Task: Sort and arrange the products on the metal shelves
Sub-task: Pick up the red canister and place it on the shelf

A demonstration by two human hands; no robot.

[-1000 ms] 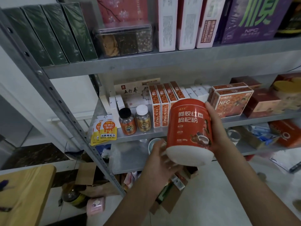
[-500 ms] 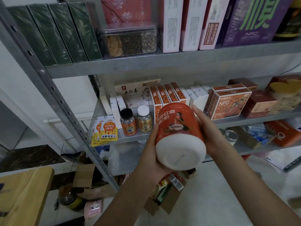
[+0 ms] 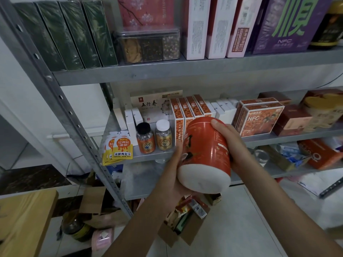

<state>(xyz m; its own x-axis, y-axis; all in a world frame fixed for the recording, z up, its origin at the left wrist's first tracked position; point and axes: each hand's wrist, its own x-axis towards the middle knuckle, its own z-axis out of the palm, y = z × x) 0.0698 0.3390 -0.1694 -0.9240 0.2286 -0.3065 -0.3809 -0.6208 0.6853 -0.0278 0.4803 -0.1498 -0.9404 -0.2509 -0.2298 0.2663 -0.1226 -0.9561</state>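
Together we grip the tilted jar (image 3: 206, 153), fingers of left hand (image 3: 173, 176) and right hand (image 3: 234, 145) curled round it, before the front edge of the shelf (image 3: 148, 155).

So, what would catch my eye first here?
A big red canister with a white end, held tilted in both hands, the left hand and right hand, before the middle shelf. Behind it stand orange boxes; top right, a purple box with green lettering.

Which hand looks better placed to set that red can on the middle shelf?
Probably the right hand: it wraps the red can round its body, nearest the middle shelf. The left hand only cups the side by the white end.
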